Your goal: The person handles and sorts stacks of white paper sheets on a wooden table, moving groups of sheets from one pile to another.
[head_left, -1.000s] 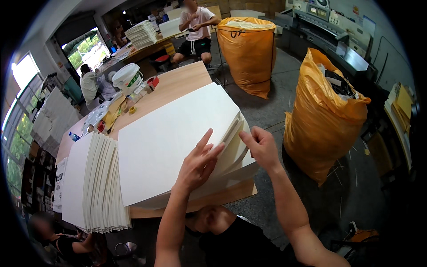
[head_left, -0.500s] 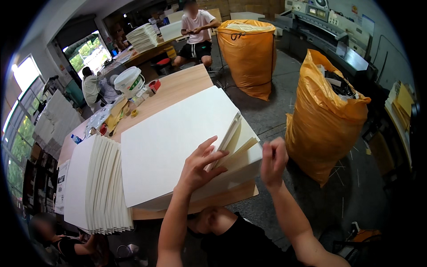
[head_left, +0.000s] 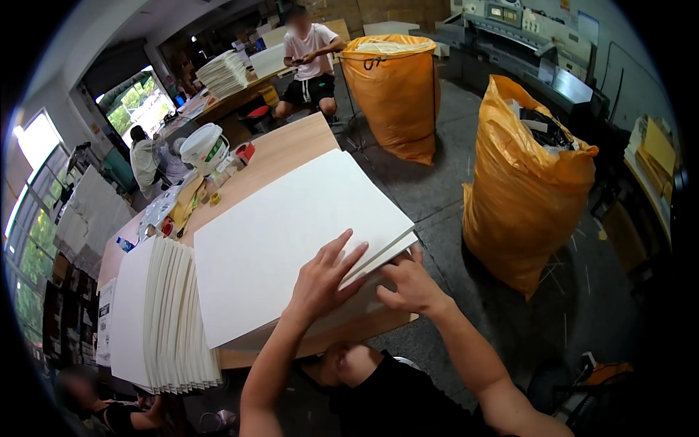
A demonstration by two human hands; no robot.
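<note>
A stack of large white boards (head_left: 284,226) lies on the wooden table in front of me. My left hand (head_left: 322,280) rests on the top board near its front right edge, fingers spread and thumb by the rim. Just right of it, my right hand (head_left: 413,285) is bent around the front right corner of the stack, and its fingertips are partly hidden at the board edges. A narrow gap shows there between the uppermost boards and those below. On the left stands a second pile of white boards (head_left: 171,313), its edges fanned in steps.
A white bucket (head_left: 205,149), tape rolls and bags sit at the table's (head_left: 291,146) far left. Two orange sacks (head_left: 528,197) stand to the right and beyond. One person (head_left: 309,54) sits at the back; another (head_left: 120,415) is at lower left.
The bent-up board edges under my left hand have come down flat. My right hand has moved left from beside the stack onto its corner. The view has shifted slightly.
</note>
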